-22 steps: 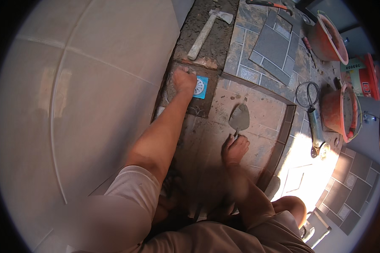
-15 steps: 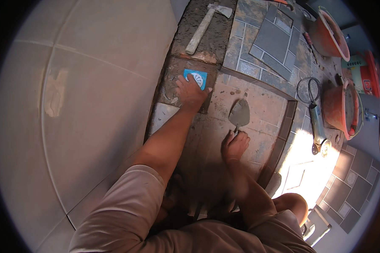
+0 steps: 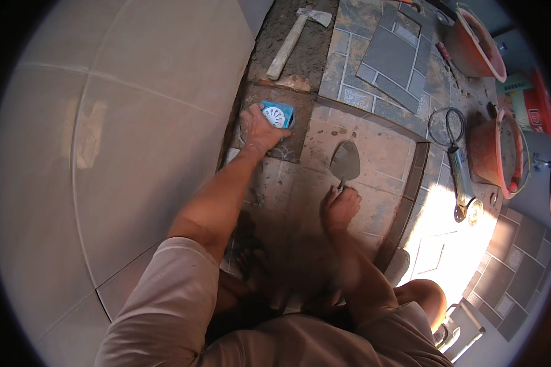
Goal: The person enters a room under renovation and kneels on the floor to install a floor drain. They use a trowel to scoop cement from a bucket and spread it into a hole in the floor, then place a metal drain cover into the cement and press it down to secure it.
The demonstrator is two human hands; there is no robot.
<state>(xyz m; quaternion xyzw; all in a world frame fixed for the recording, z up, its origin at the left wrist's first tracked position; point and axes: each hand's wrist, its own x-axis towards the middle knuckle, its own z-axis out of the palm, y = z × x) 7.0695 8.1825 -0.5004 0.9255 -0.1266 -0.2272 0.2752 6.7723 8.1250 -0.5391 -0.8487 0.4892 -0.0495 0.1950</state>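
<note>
drain cover (image 3: 276,116), blue and white, over dark mortar patch (image 3: 292,148), gripped at its edges by part-spread left hand (image 3: 259,130), right hand (image 3: 341,208) curled round trowel (image 3: 346,161); uneven pinch might tip it askew.

glare bleaches the tiles (image 3: 431,248) at right, shadow dims the lower middle, fisheye edges curve into black.

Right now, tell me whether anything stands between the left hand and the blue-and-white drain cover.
Nothing visible does: the left hand is directly on the drain cover, gripping its edge. The wooden-handled tool lies beyond the cover, and the trowel in the right hand is off to the right; neither stands between them.
</note>
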